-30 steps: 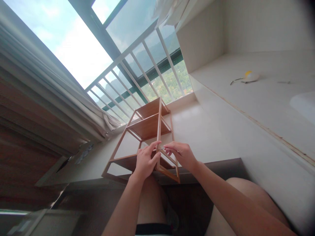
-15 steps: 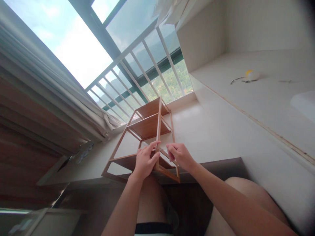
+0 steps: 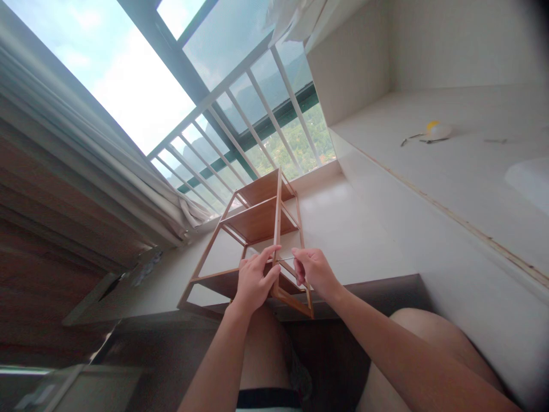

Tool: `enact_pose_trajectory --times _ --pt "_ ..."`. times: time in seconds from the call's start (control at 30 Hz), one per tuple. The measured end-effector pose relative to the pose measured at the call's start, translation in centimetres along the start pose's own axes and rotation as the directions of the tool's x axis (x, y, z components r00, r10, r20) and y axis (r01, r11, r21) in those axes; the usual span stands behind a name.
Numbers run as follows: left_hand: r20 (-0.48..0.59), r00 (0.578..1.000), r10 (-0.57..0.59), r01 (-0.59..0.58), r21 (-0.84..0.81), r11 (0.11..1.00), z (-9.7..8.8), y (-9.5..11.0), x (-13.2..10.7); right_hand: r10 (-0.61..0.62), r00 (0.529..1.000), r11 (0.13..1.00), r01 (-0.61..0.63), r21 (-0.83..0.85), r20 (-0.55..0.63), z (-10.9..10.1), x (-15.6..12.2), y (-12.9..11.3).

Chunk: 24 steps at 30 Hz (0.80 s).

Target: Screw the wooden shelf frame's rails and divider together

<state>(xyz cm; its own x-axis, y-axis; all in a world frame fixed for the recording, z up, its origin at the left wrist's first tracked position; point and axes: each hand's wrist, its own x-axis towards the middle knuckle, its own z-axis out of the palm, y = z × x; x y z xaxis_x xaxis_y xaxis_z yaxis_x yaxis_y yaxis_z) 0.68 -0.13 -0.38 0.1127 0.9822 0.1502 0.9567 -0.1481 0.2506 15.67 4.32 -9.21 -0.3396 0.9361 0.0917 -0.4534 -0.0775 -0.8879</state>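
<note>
In front of me stands a small wooden shelf rack (image 3: 251,220) with several brown boards between slim posts. My left hand (image 3: 255,280) grips its near upright at the lowest visible board, fingers on the far side and thumb on the near side. To the right of that upright, my right hand (image 3: 313,269) is closed in a pinch. Between its fingers runs a thin metal shaft, which looks like a hex key (image 3: 286,258), pointing sideways at the upright. Its tip meets the post close to my left fingertips; the end inside my right hand is hidden.
A white ledge (image 3: 463,171) on the right holds a small yellow-and-white item (image 3: 438,129) with thin metal pieces beside it. Behind the rack are a white railing (image 3: 261,103) and a window. A curtain (image 3: 107,149) hangs on the left. My legs are below the rack.
My right hand has moved very slightly right and its wrist has turned a little; more of the metal shaft shows. My left hand and the rack stay in place.
</note>
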Motion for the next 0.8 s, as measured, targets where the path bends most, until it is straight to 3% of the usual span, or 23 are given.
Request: enact_pose_trajectory --times 0.2,0.37,0.53,0.8 --pt "0.003 1.0 -0.003 0.003 -0.006 1.0 -0.1 0.2 0.0 -0.252 0.96 0.938 0.212 -0.273 -0.118 -0.5 -0.6 -1.1" --pt "-0.003 1.0 -0.006 0.006 -0.005 1.0 0.0 0.1 0.0 -0.373 0.923 0.895 0.331 -0.298 -0.093 -1.3 -0.2 -1.0" --pt "0.01 1.0 -0.01 0.01 -0.001 1.0 0.0 0.1 -0.1 -0.373 0.928 0.917 0.368 -0.152 -0.001 -1.6 0.0 -0.9" --pt "0.005 1.0 -0.013 0.013 0.002 1.0 -0.1 0.2 -0.1 -0.388 0.918 0.896 0.395 -0.202 0.076 -1.4 -0.2 -1.0"
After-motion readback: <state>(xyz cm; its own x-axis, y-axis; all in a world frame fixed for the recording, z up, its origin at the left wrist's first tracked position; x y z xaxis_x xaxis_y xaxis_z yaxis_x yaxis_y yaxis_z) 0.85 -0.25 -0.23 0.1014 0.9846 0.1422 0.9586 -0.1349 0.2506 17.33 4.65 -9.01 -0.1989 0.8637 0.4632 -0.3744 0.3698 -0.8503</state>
